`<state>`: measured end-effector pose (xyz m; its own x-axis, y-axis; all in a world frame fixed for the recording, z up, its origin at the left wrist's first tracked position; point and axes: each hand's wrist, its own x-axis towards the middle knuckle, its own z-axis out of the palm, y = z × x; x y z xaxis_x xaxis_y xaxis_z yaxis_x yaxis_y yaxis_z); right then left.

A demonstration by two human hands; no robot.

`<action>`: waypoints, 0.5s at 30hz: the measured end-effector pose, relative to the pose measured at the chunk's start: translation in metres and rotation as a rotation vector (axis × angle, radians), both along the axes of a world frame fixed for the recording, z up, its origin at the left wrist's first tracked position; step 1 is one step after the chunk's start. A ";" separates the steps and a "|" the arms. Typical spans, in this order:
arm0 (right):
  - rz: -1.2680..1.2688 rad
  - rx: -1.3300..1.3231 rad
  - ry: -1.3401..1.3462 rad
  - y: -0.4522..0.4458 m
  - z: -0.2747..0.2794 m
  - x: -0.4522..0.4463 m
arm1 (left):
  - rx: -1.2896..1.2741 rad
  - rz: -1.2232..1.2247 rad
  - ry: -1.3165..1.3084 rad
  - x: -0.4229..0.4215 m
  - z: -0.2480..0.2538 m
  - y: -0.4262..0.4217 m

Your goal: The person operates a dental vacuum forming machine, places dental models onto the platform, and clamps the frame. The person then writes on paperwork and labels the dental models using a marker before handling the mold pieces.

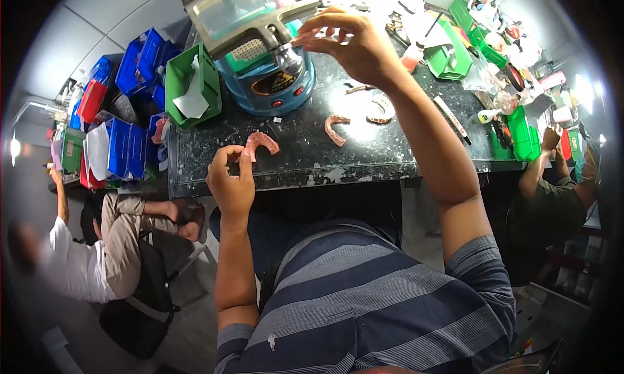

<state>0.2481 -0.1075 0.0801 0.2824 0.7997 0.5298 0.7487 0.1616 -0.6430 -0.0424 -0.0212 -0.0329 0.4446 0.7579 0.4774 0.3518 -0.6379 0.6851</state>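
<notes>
Between the thumb and fingers of my left hand [233, 177] is one end of a pink horseshoe-shaped piece [264, 140], held over the front edge of the dark table. My right hand [344, 39] is raised beside the metal-framed lid [244, 13] of a blue machine [266, 91], its thumb and fingers brought together at the lid's latch; what they hold is too small to make out. A second pink horseshoe piece [335, 131] lies on the table, and a pale curved piece [383, 109] lies to its right.
A green bin [195, 88] with white paper stands left of the machine, with blue bins [127, 149] beyond. A marker [453, 119] and green trays [452, 62] are on the right. One person sits at far left, another at far right [552, 192].
</notes>
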 end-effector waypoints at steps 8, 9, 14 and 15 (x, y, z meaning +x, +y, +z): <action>-0.006 -0.042 -0.099 0.025 -0.011 -0.002 | 0.033 -0.094 -0.096 0.017 0.042 0.031; -0.045 -0.065 -0.144 0.012 -0.003 -0.003 | 0.062 -0.066 -0.106 0.017 0.052 0.035; -0.056 -0.022 -0.327 -0.053 -0.054 0.021 | 0.090 -0.004 -0.259 0.025 0.066 0.063; -0.129 -0.460 -0.194 -0.060 -0.057 0.000 | 0.079 -0.021 -0.323 0.033 0.065 0.070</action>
<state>0.2484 -0.1679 0.0231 0.3252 0.9277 0.1835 0.8565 -0.2067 -0.4730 -0.0091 0.0486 0.0319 0.2752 0.7052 0.6535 0.1107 -0.6984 0.7071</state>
